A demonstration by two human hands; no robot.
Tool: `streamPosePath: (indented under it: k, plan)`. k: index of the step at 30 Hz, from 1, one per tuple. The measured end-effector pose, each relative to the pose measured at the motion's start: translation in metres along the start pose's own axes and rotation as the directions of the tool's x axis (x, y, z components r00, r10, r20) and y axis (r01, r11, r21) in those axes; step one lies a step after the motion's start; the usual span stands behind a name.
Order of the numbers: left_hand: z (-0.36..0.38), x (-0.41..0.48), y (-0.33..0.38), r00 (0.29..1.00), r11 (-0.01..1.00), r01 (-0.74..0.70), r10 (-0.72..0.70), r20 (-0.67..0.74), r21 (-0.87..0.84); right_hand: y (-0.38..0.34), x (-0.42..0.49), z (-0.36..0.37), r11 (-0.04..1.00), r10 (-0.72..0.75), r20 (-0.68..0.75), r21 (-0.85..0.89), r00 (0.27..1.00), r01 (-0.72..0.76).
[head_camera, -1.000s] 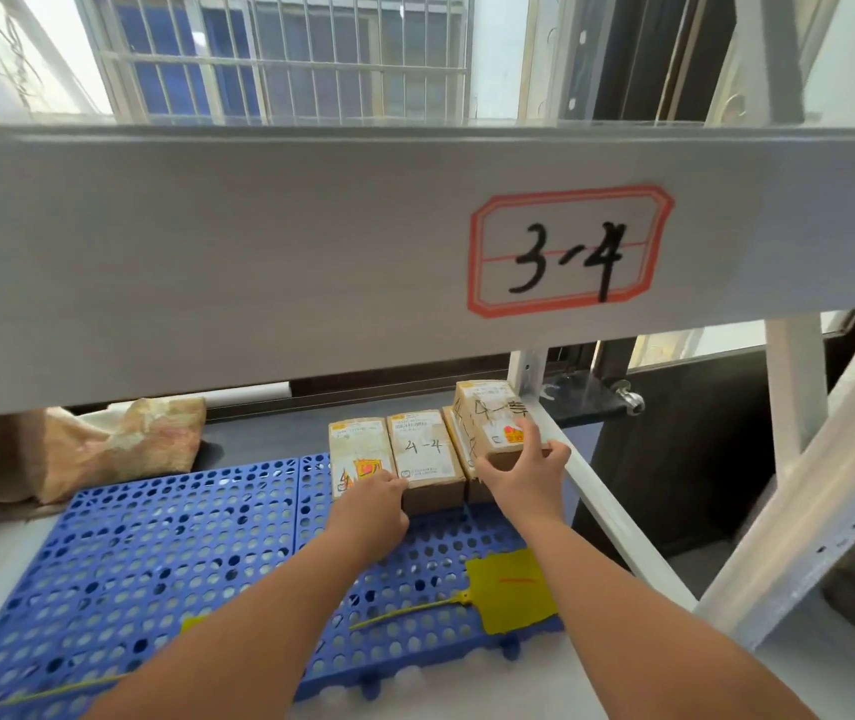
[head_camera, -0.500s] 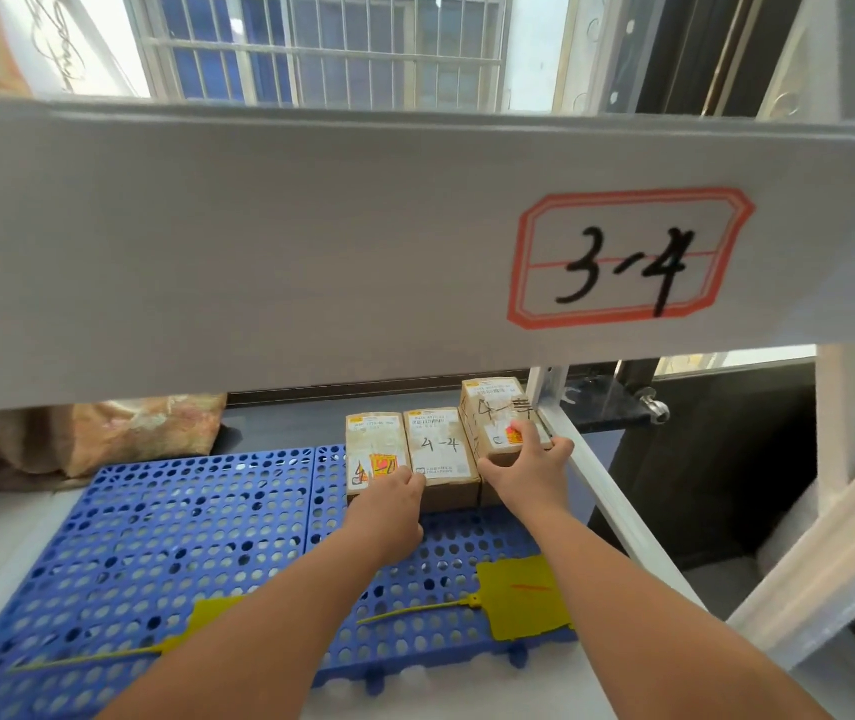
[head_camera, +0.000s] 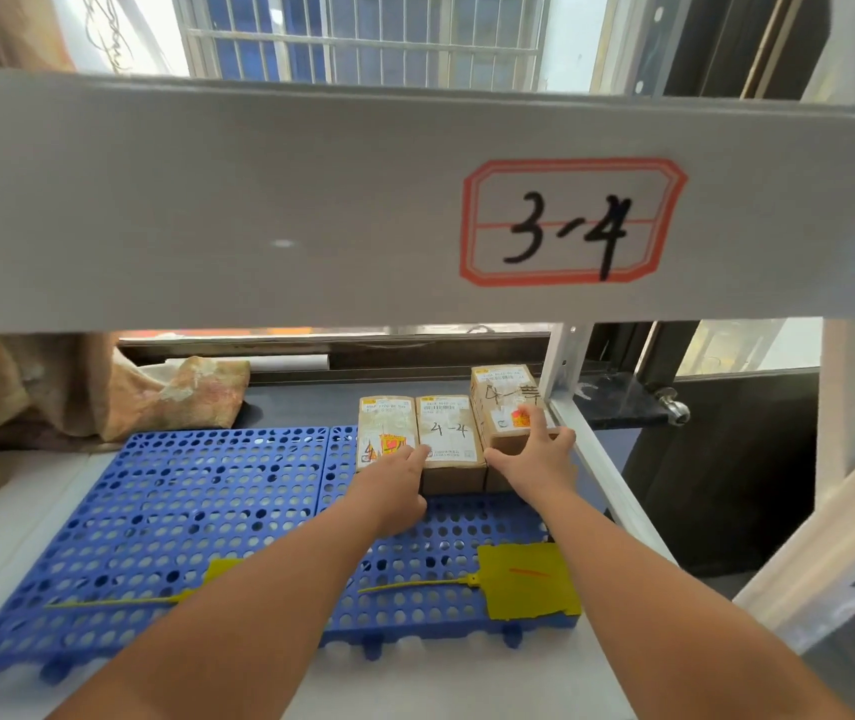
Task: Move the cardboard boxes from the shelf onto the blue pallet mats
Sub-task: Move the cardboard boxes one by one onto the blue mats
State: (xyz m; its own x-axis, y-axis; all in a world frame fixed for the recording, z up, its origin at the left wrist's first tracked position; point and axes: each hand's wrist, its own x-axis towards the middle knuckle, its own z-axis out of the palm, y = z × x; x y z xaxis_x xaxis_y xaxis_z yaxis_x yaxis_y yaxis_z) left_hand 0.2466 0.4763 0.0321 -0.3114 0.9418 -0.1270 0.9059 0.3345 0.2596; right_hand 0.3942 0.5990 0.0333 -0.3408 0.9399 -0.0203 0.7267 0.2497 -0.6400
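my right hand [head_camera: 534,459] lies spread wide on the right box [head_camera: 505,402], straight fingers on its top and thumb out along its near end, holding nothing. my left hand [head_camera: 399,485] is at the near ends of the left box [head_camera: 386,433] and the middle box [head_camera: 448,433], where they meet; its fingers are hidden behind its back, so i cannot tell whether it grips or only pushes. all 3 boxes sit side by side, touching, at the far right corner of the blue mats [head_camera: 196,511], in the middle of the frame; the right box stands higher than the other 2.

i judge the step to be squaring the row. i should push evenly and flat so no box twists, and keep the near ends in 1 line.

the white post [head_camera: 565,366] stands just beside the right box, so there is little room to slide that way. a yellow tag [head_camera: 529,582] lies on the mat under my right forearm, at lower right. a cloth bundle [head_camera: 181,397] lies beyond the mats, at middle left. the shelf beam [head_camera: 207,200] with its "3-4" label [head_camera: 570,220] crosses the top of the frame.
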Motion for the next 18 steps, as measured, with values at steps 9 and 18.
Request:
streamPosePath:
  k: [9, 18]
  plan:
    - [-0.001, -0.024, 0.005, 0.960, 0.980, 0.074, -0.120, -0.252, -0.187, -0.017, -0.031, -0.002, 0.973, -0.231, -0.379, -0.087, 0.896, 0.214]
    - [-0.010, -0.072, -0.031, 0.953, 0.995, 0.045, -0.016, -0.303, 0.089, -0.056, -0.084, 0.020, 0.868, -0.481, -0.114, -0.205, 0.869, 0.453]
